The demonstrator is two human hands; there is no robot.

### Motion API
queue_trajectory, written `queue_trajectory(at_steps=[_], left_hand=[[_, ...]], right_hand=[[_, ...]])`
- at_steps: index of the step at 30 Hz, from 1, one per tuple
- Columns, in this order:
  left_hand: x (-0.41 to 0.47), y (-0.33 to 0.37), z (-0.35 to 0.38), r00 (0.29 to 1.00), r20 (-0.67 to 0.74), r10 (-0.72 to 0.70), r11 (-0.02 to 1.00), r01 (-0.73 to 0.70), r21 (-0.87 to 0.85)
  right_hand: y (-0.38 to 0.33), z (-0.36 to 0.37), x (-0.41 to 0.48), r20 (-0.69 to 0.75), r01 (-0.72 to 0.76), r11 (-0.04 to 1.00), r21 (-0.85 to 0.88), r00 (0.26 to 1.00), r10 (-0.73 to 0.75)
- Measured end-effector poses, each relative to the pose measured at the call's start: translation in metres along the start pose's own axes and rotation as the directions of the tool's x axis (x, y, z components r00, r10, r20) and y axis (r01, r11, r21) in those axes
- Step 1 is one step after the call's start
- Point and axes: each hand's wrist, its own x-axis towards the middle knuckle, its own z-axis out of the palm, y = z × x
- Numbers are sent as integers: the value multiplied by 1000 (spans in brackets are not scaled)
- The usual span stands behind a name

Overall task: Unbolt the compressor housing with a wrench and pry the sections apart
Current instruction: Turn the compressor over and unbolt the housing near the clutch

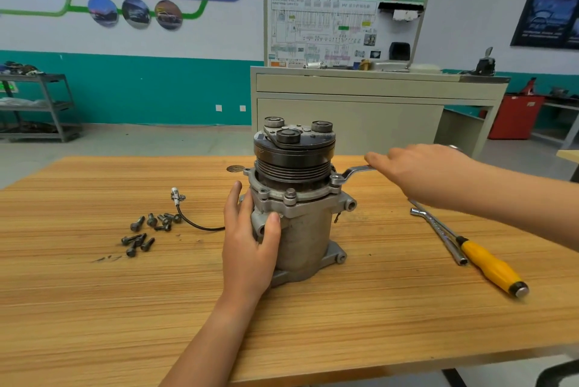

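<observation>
1. Head view. Grey cast-metal cylindrical compressor with a black ribbed pulley on top stands upright on the light wood-grain counter.
2. Left hand: grips the compressor body from its left side, thumb curled across the front just under the flange. Judged to be steadying it.
3. Right hand: palm down over the far end of the silver offset ring wrench, fingers nearly straight and pressing on the handle. Thumb hidden.
4. The wrench's ring end sits on a bolt at the right of the flange, just beyond the right hand's fingertips.
5. Progress: a cluster of dark loose bolts lies on the counter, well to the left of the left hand, so some fasteners appear to be out.
6. Remaining: a silver flange bolt is seated at the front, just above the left thumb, besides the one under the wrench. Unbolting is judged part-way.
7. Housing sections look closed together; no gap seen. Prying not yet done.
8. Yellow-handled screwdriver and silver L-shaped socket wrench lie untouched below the right forearm.
9. Black cable with a white plug trails left, behind the left hand.
</observation>
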Motion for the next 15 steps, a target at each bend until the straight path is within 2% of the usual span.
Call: queue_trajectory(at_steps=[2,6,8,11,13,15], left_hand=[[1,3,-1,999,-18,33,999,-33,15],[0,5,-4,999,-19,36,999,-36,25],[-1,6,-4,1000,-15,26,999,-26,27],[-1,6,-3,1000,-8,5,1000,-4,23],[-1,5,-2,1000,-11,-6,1000,7,14],[-1,4,-1,1000,-13,-19,1000,19,16]], right_hand=[[-1,7,24,-60,24,999,-21,998,-25],[-26,16,53,-189,26,975,220,982,17],[-26,21,45,-271,-12,946,323,957,105],[-8,18,9,-389,-94,855,510,861,327],[-5,9,-19,-462,-78,898,433,836,296],[-9,4,-40,-435,-76,966,249,882,182]])
